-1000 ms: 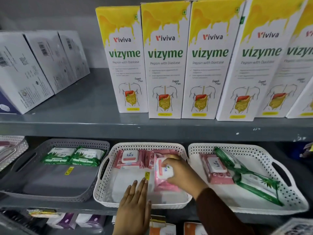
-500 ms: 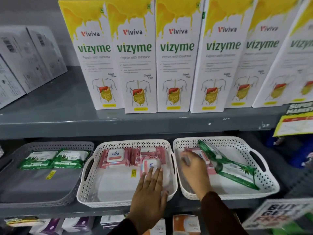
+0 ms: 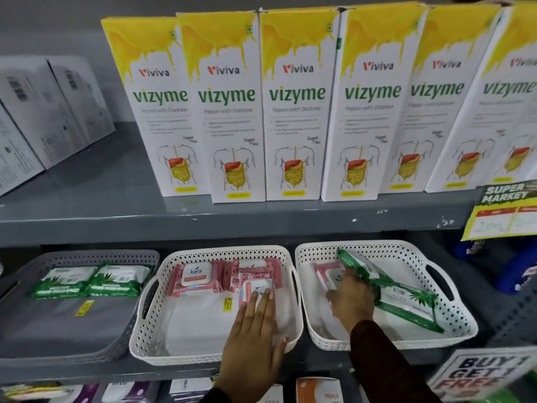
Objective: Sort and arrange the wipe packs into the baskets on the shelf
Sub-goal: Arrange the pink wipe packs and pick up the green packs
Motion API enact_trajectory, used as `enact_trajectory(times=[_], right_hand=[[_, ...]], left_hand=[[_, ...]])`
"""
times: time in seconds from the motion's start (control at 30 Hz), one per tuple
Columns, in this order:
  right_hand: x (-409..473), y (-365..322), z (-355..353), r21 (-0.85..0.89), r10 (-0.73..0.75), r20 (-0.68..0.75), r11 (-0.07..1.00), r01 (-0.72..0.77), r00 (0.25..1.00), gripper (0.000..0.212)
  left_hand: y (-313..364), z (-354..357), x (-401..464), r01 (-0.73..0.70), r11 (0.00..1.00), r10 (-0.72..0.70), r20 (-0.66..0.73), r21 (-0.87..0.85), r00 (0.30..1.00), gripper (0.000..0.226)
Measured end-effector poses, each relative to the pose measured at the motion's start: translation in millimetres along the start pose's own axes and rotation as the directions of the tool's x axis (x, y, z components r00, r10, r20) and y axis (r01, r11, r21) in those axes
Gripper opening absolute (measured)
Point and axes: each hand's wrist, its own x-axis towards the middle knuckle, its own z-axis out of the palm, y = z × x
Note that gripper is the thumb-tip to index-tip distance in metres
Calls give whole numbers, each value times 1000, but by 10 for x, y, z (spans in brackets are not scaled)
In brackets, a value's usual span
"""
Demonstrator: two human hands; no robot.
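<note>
Pink packs [image 3: 197, 279] are pressed flat under the spread left hand [image 3: 255, 330] while the right hand [image 3: 350, 298] closes on a stray pink pack [image 3: 327, 273], apparently for regrouping.

We're in a shop, at a grey metal shelf [image 3: 203, 225] stocked for sale. Up top, a row of identical Vizyme boxes [image 3: 296, 106] faces front, with plain grey cartons [image 3: 58, 112] beside them. Hanging at the right edge, a "Super Market" price card [image 3: 502, 210]; lower down, a "Buy 1 Get 1 Free" sign [image 3: 482, 376]. Below, baskets [image 3: 316, 338] hold packaged wipes [image 3: 90, 280], and more boxed goods [image 3: 318, 391] sit on the bottom tier.
</note>
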Motion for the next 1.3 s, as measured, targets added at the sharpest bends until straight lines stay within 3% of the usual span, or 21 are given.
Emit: enact_trajectory(times=[0.2, 0.4, 0.53, 0.6, 0.73, 0.83, 0.9, 1.03, 1.23, 1.3], right_hand=[[-105, 18, 11, 67, 86, 11, 994, -86, 996, 46], [-412, -365, -387, 266, 207, -32, 945, -191, 978, 34], [-685, -845, -604, 314, 115, -247, 949, -33, 962, 46], [-816, -1151, -602, 306, -8, -273, 947, 95, 962, 44], [-1112, -1685, -96, 446, -193, -30, 876, 186, 981, 34], [-1312, -2003, 390, 462, -304, 141, 862, 210, 942, 27], [-1367, -2124, 673, 377, -376, 129, 874, 306, 917, 35], [-1368, -2129, 1020, 133, -462, 126, 885, 447, 878, 40], [-1332, -2064, 734, 384, -458, 295, 860, 335, 838, 38], [-1290, -1987, 544, 444, -437, 210, 840, 312, 875, 34]], left_hand=[[-534, -13, -388, 38, 996, -39, 15, 75, 999, 67], [-1062, -39, -799, 125, 990, -122, -44, 64, 992, 65], [-1442, 4, -1030, 65, 995, -51, -166, 79, 985, 62], [-1561, 46, -1099, 38, 996, -18, -238, 82, 971, 62], [-1657, 136, -1231, -35, 993, 71, -344, 109, 936, 59], [-1736, 155, -1266, -84, 987, 127, -338, 139, 933, 64], [-1783, 179, -1288, -73, 986, 116, -310, 147, 944, 71], [-1809, 215, -1240, -83, 982, 141, -366, 172, 920, 41], [-1588, 173, -1154, -87, 983, 148, -424, 160, 893, 34], [-1439, 171, -1083, -123, 978, 185, -437, 166, 880, 33]])
